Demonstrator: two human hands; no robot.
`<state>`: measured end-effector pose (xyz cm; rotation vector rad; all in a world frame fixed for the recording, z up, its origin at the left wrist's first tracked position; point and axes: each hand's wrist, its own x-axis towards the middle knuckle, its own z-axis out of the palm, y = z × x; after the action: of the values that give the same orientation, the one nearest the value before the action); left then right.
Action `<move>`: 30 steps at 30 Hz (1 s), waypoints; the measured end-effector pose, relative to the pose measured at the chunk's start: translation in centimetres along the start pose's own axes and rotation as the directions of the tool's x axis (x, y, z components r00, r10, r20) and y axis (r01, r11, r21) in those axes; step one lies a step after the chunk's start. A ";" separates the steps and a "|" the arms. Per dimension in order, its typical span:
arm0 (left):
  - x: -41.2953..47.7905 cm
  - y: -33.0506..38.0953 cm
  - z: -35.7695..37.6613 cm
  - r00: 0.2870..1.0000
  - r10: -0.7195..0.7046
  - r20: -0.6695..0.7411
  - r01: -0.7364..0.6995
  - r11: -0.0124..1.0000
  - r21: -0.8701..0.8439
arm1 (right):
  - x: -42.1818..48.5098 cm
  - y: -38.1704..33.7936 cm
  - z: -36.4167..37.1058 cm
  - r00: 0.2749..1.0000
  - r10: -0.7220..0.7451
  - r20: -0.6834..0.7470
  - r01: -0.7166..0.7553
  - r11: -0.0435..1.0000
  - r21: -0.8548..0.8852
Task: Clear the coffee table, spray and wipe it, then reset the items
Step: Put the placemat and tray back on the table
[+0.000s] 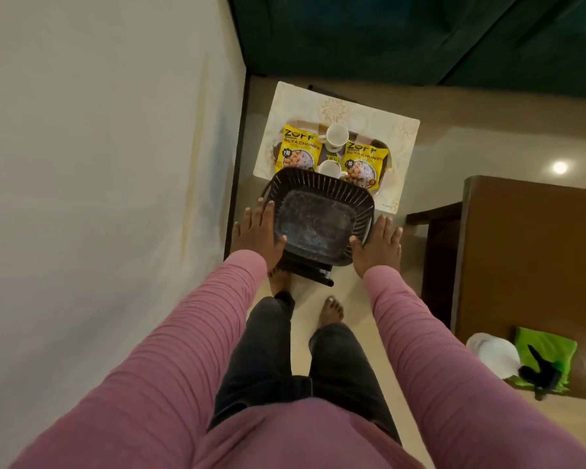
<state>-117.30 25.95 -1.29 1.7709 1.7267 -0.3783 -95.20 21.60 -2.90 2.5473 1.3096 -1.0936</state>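
A black slatted basket (322, 218), nothing in it, is in front of me at knee height, above a black object (313, 277) I cannot identify. My left hand (257, 233) lies flat against the basket's left side and my right hand (379, 245) against its right side. On both hands the fingers are straight and spread, with the thumbs at the rim. Beyond the basket, a patterned mat (339, 106) on the floor carries a tray (384, 147) with two yellow soya chunks packets (298, 148) (362, 164) and two white cups (337, 135) (330, 169).
The brown coffee table (535, 252) stands to my right; on its near end lie a green cloth (548, 346) and a white spray bottle (494, 353) with a black trigger. A dark green sofa (403, 32) is ahead and a white wall (99, 164) is on my left.
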 end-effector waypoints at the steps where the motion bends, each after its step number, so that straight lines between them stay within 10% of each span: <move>1: 0.9 -0.5 0.0 1.000 -0.014 0.018 0.015 1.000 -0.014 | 0.6 -0.4 0.4 1.000 0.019 0.001 -0.019 1.000 0.021; 15: 13.3 -4.9 4.2 0.970 -0.134 0.205 0.185 0.949 -0.257 | 8.9 -0.2 6.0 0.898 0.430 0.097 -0.411 0.738 0.535; 30: 8.8 -2.4 1.1 0.889 -0.283 0.360 0.441 0.741 -0.507 | 5.2 0.6 0.5 0.869 0.486 0.089 -0.429 0.653 0.624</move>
<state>-118.46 32.08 -8.05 0.8954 1.7484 -0.1991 -93.07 24.61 -6.60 3.1428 0.2193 -1.4835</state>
